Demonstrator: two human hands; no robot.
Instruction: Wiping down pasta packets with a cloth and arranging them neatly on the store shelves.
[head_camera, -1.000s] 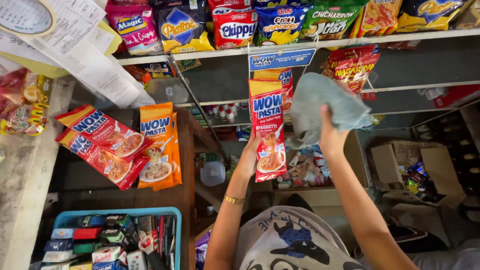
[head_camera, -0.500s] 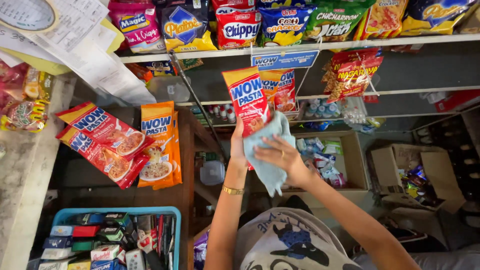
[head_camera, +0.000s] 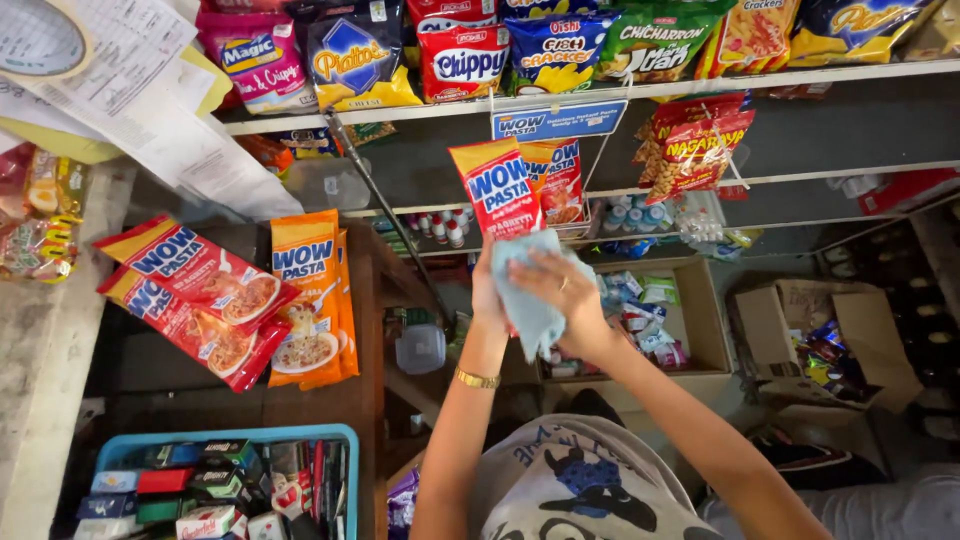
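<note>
The grey cloth (head_camera: 530, 290) has come down from above; the right hand (head_camera: 565, 295) is pressing it onto the red pasta packet (head_camera: 497, 188), which the left hand (head_camera: 487, 295) is gripping from below.

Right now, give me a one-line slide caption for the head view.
Left hand holds a red pasta packet while the right hand presses a blue cloth on it, below a snack shelf.
</note>
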